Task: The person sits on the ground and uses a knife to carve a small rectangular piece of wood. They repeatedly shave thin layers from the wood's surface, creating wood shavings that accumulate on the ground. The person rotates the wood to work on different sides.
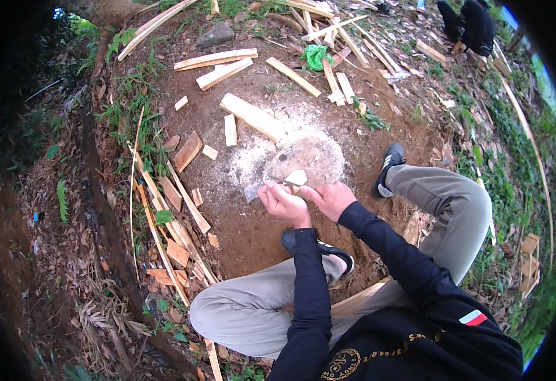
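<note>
My left hand (284,203) is closed, palm partly up, with a small pale piece of wood (297,178) at its fingertips. My right hand (332,200) is closed beside it, its thumb stretched toward the wood. A thin dark strip, which looks like a knife blade (283,182), runs from the right hand across the wood; its handle is hidden in the fist. Beside my left fingers shows a greyish, shiny scrap (252,192), too small to name. Both hands are held over the near edge of a round, flat-topped block (316,155) dusted with pale sawdust.
A plank (249,116) leans its end on the block. Cut wood strips (218,59) and offcuts (188,151) litter the dirt ahead and at left. A green plastic bag (316,57) lies among far sticks. My shoes (390,164) flank the block. Another person (471,26) is at far right.
</note>
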